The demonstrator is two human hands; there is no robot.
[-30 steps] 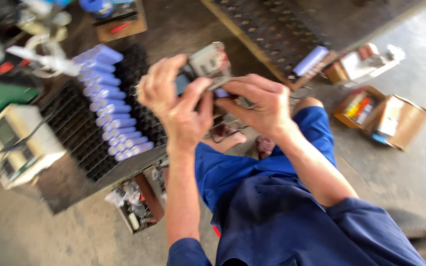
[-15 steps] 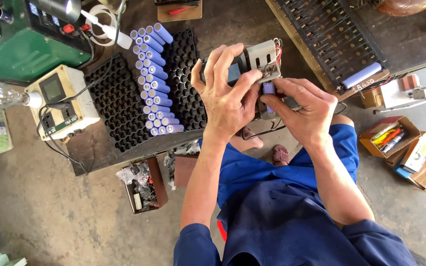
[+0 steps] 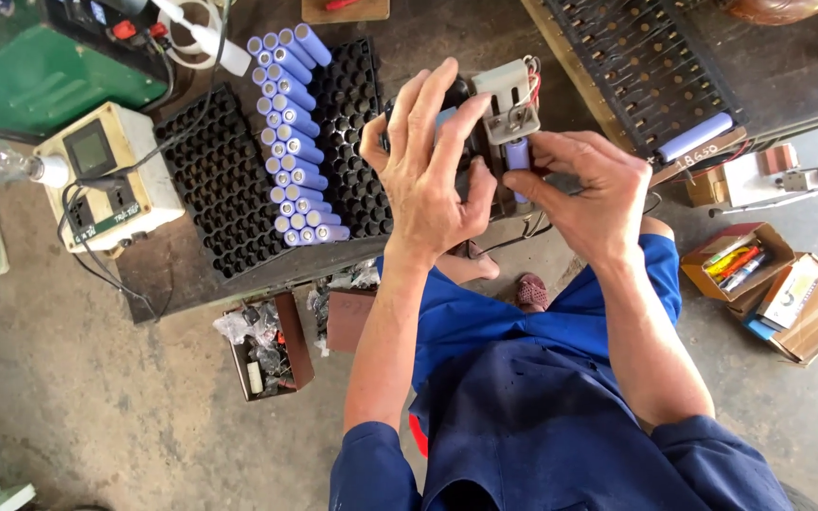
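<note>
My left hand (image 3: 433,170) wraps around a small dark device with a light grey bracket and red wires (image 3: 506,95) on top, fingers spread over its front. My right hand (image 3: 584,189) pinches a pale purple cylindrical cell (image 3: 517,156) just under the bracket. Both hands hover above my lap in blue work clothes. Left of the hands, a black honeycomb tray (image 3: 210,180) carries a row of several purple cells (image 3: 293,132) standing upright.
A cream meter box (image 3: 111,175) and a green machine (image 3: 40,66) sit at the left. A black pin rack (image 3: 641,71) with one purple cell (image 3: 695,137) lies at upper right. Open cardboard boxes (image 3: 788,293) sit on the concrete floor at right, a small parts box (image 3: 267,345) below the tray.
The view has swung so the tray and hands sit more central. My hands stayed together on the device, and the right fingers now hold the purple cell under the bracket.
</note>
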